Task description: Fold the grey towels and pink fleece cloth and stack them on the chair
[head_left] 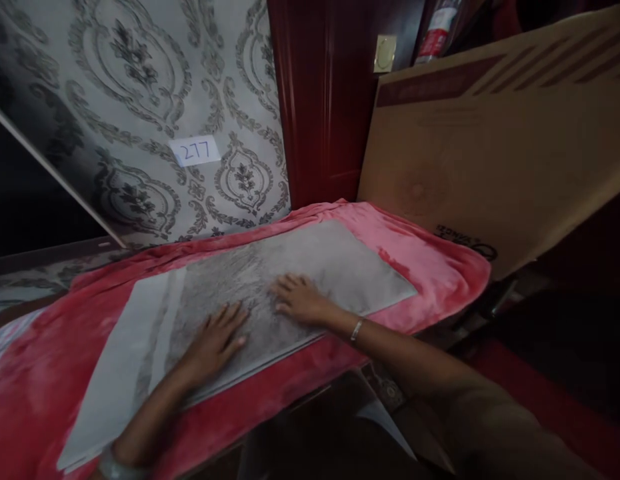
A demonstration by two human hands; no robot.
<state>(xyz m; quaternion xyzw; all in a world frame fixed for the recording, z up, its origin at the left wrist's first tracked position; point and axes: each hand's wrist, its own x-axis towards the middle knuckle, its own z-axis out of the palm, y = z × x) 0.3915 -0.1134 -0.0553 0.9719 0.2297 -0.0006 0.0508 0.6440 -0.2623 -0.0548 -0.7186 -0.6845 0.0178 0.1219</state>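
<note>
A grey folded cloth point(340, 267) with pale stripes near its left end lies spread on a red plush blanket point(270, 393). It looks like a towel or curtain; I cannot tell which. My left hand point(215, 343) rests on the cloth's middle-left part, palm down, fingers spread. A little to the right, my right hand point(301, 299) also lies flat on the cloth with its fingers apart. Neither hand grips anything. Along the near edge, the cloth's folded layers show.
Behind the blanket rises a patterned wall with a paper label point(195, 151) reading 277. A large cardboard box point(490, 147) leans at the right, with a bottle point(437, 33) behind its top edge. A dark screen-like panel point(35, 193) stands at the left.
</note>
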